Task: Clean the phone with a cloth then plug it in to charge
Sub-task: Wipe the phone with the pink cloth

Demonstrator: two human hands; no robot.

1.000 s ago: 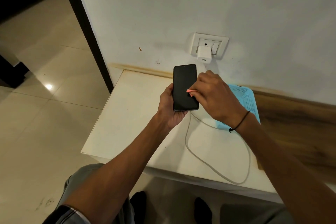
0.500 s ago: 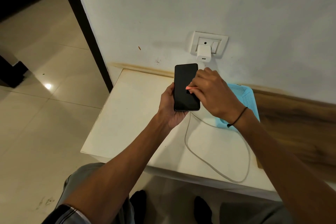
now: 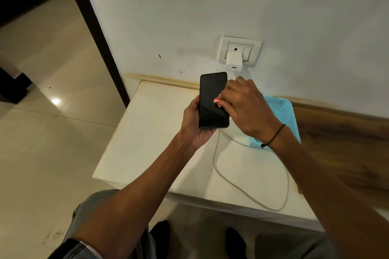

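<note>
- Phone (image 3: 213,99): glossy black glass face.
- Cloth (image 3: 217,101): a soft pink scrap.
- Table (image 3: 151,132): smooth, matt cream top.
- Basket (image 3: 284,111), at 3 o'clock from the phone: perforated pale blue plastic.
- Charger (image 3: 233,60), at 12 o'clock: smooth white plastic.
- Floor (image 3: 42,132): glossy tiles.

Above the bench (image 3: 151,132) hangs the phone (image 3: 212,101); the charger (image 3: 233,60) sits on the wall behind it, the basket (image 3: 282,111) right, the cable (image 3: 231,185) looped on the bench nearer.
</note>
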